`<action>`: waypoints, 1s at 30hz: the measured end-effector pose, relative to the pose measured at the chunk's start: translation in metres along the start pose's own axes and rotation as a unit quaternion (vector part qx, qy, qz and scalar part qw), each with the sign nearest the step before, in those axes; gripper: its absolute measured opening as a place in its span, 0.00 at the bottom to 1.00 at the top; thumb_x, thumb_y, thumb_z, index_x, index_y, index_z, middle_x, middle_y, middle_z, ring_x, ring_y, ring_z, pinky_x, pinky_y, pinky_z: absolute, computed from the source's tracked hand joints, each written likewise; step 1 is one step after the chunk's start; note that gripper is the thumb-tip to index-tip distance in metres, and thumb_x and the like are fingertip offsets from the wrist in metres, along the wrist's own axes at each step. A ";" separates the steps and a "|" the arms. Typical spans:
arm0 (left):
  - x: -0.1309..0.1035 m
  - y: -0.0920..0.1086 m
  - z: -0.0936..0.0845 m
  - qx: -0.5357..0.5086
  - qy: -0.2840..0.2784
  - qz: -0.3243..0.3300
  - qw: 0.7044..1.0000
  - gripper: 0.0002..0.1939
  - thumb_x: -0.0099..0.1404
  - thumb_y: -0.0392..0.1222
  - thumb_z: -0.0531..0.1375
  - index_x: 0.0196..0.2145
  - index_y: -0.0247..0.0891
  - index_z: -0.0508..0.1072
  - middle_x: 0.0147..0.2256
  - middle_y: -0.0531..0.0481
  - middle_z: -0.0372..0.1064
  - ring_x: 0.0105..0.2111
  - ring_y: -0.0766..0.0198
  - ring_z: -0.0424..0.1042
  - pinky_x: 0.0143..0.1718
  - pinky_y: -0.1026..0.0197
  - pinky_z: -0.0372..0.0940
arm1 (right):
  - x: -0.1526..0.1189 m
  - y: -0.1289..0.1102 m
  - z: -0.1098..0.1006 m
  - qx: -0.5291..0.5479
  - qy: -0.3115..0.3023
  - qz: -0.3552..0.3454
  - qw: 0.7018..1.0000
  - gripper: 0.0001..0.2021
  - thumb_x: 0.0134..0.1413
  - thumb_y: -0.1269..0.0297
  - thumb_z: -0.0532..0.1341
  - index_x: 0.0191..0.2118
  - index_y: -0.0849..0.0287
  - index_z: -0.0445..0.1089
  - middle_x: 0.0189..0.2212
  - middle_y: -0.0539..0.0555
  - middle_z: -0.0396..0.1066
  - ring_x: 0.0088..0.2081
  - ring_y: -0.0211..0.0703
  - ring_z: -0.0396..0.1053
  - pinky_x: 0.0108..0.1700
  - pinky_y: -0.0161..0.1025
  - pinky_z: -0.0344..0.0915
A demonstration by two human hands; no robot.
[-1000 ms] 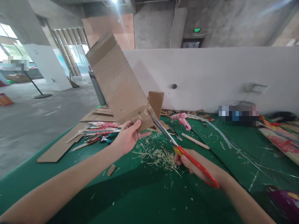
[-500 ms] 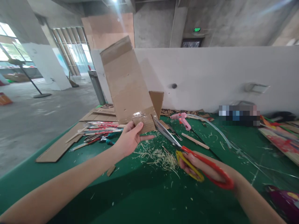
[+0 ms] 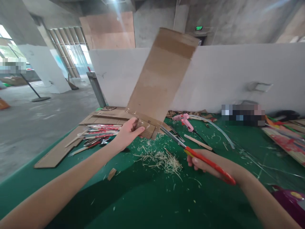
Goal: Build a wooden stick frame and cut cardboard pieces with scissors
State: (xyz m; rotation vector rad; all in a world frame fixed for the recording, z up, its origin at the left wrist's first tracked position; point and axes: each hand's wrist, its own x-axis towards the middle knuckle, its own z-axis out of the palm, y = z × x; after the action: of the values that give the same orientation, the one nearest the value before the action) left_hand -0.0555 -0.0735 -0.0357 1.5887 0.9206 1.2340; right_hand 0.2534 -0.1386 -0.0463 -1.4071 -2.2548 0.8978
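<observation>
Head view: my left hand (image 3: 127, 133), outstretched, pinches the cardboard (image 3: 163, 76) low down, its top leaning right, above the table (image 3: 133, 203); my right hand (image 3: 219, 160) curls round the scissors (image 3: 210, 163), tips at the cardboard's lower edge

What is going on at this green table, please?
A person's left hand holds a long cardboard piece near its lower end, its upper end leaning to the right. The right hand grips red-and-yellow-handled scissors, their blades reaching to the lower right edge of the cardboard; whether they bite into it is hard to tell. Below, pale shavings lie on the green table.
</observation>
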 end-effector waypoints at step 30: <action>-0.003 0.000 0.001 0.032 -0.009 0.027 0.999 0.15 0.59 0.41 0.59 0.44 0.34 0.67 0.42 0.44 0.72 0.40 0.62 0.71 0.44 0.58 0.65 | 0.017 0.010 0.007 -0.201 0.028 0.013 0.979 0.19 0.52 0.45 0.55 0.25 0.57 0.59 0.22 0.51 0.64 0.23 0.39 0.61 0.26 0.37 0.56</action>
State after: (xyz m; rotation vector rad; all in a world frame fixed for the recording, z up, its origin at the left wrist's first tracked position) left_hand -0.0555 -0.0767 -0.0368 1.6822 0.9197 1.2353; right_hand 0.2483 -0.1224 -0.0592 -1.6038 -2.4729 0.4125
